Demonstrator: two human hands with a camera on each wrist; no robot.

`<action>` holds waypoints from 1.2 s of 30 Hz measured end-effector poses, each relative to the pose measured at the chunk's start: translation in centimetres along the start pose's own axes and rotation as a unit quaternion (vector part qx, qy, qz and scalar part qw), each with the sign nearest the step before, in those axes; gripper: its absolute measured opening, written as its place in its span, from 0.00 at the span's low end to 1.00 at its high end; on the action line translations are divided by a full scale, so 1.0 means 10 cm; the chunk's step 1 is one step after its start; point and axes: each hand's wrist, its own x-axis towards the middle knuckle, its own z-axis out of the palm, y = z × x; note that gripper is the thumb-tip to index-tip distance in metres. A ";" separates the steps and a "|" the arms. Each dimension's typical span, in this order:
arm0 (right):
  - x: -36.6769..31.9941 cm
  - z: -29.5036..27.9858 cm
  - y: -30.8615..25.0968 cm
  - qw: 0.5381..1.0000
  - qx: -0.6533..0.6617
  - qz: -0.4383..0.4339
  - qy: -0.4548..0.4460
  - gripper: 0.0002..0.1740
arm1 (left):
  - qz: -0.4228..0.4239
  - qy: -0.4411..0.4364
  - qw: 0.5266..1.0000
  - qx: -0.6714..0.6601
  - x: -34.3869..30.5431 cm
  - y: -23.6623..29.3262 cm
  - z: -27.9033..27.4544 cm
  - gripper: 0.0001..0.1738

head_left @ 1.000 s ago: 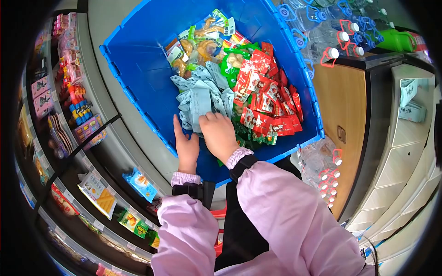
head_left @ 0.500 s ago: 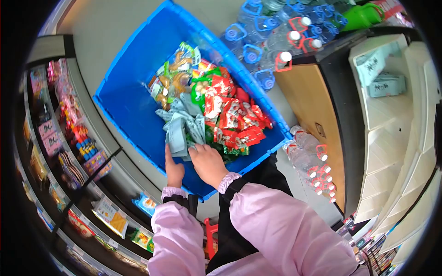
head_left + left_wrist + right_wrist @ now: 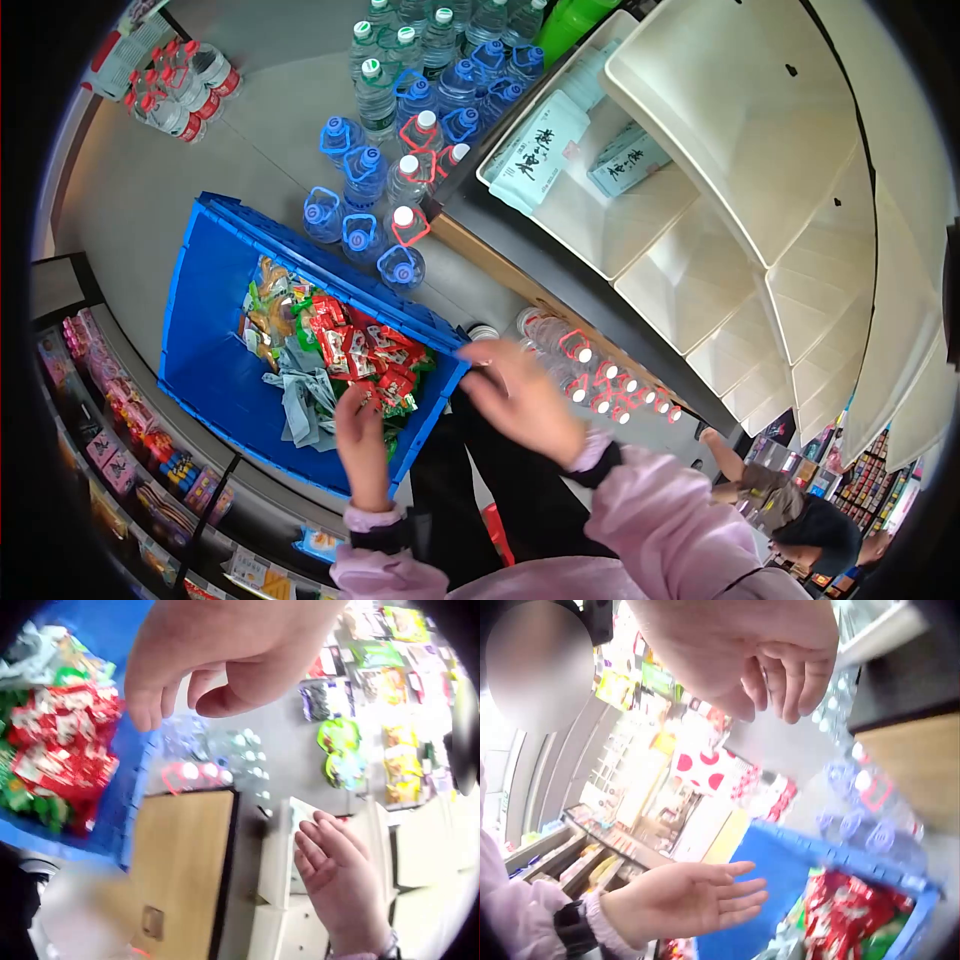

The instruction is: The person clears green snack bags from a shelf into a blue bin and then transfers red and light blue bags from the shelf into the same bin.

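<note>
In the head view my left hand [image 3: 364, 446] hovers over the near end of the blue crate [image 3: 222, 372], holding nothing. My right hand [image 3: 525, 398] is raised beside the crate's right corner, blurred, fingers loosely bent and empty. Inside the crate lie pale blue-grey packets [image 3: 305, 392], red packets [image 3: 346, 350], green packets [image 3: 400, 405] and clear bags of brown food [image 3: 272, 312]. To the upper right, pale packets [image 3: 540, 152] stand in a white bin [image 3: 652, 228]. Both hands also show empty in the left wrist view, the right one [image 3: 341, 889] with its palm exposed.
Large water bottles [image 3: 365, 180] stand behind the crate, and more bottles [image 3: 600, 375] lie right of it by the dark-topped cabinet [image 3: 455, 195]. Stocked shelves [image 3: 150, 440] run along the left. A person [image 3: 800, 520] is at the lower right.
Both hands have left the pale packets, the right one lifting away to the right. The view has swung right, bringing the white bins closer and shifting the crate left.
</note>
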 end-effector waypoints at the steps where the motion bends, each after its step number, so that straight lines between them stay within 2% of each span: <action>1: 0.02 -0.21 0.11 0.996 -0.063 0.018 0.059 0.18 | 0.046 -0.044 0.998 -0.007 0.05 0.09 0.29 0.24; 2: 0.06 -0.42 0.22 0.984 -0.127 0.037 0.117 0.19 | 0.090 -0.088 0.992 -0.013 0.08 0.16 0.56 0.23; 4: 0.34 -0.92 0.30 0.956 -0.215 0.002 0.198 0.21 | 0.097 -0.142 0.981 -0.087 0.08 0.39 1.15 0.21; 6: 0.59 -1.30 0.53 0.899 -0.349 -0.038 0.263 0.23 | 0.137 -0.194 0.968 -0.076 0.13 0.49 1.65 0.22; 8: 0.79 -1.62 0.71 0.850 -0.481 0.043 0.209 0.21 | 0.145 -0.239 0.956 -0.094 0.19 0.59 2.11 0.25; 11: 1.00 -1.95 1.10 0.823 -0.542 0.023 0.170 0.17 | 0.086 -0.267 0.957 -0.078 0.33 0.58 2.68 0.26; 12: 1.05 -1.99 1.21 0.824 -0.533 0.000 0.192 0.16 | 0.065 -0.269 0.958 -0.080 0.38 0.57 2.86 0.26; 14: 1.11 -2.05 1.43 0.823 -0.515 -0.047 0.236 0.14 | 0.095 -0.268 0.958 -0.040 0.65 0.34 3.20 0.27; 16: 1.12 -2.13 1.59 0.803 -0.545 -0.065 0.232 0.13 | 0.061 -0.264 0.962 -0.034 0.76 0.38 3.43 0.29; 18: 1.18 -2.17 1.71 0.790 -0.560 -0.086 0.233 0.13 | -0.037 -0.252 0.965 -0.064 0.79 0.43 3.62 0.31; 21: 1.25 -2.20 1.81 0.794 -0.552 -0.097 0.233 0.13 | -0.070 -0.266 0.958 -0.081 0.96 0.38 3.75 0.34; 24: 1.27 -2.19 1.88 0.810 -0.528 -0.098 0.235 0.13 | -0.058 -0.268 0.959 -0.077 1.03 0.36 3.80 0.35; 27: 1.26 -2.24 1.94 0.828 -0.501 -0.096 0.232 0.13 | -0.025 -0.225 0.972 -0.059 1.02 0.35 3.83 0.36; 30: 1.24 -2.30 1.98 0.845 -0.474 -0.091 0.229 0.13 | -0.079 -0.237 0.966 -0.067 1.05 0.39 3.82 0.36; 33: 1.25 -2.36 2.02 0.861 -0.449 -0.087 0.224 0.13 | -0.089 -0.252 0.952 -0.152 1.04 0.40 3.80 0.36; 36: 1.19 -2.40 2.06 0.872 -0.428 -0.081 0.223 0.14 | -0.136 -0.261 0.942 -0.162 1.01 0.47 3.78 0.37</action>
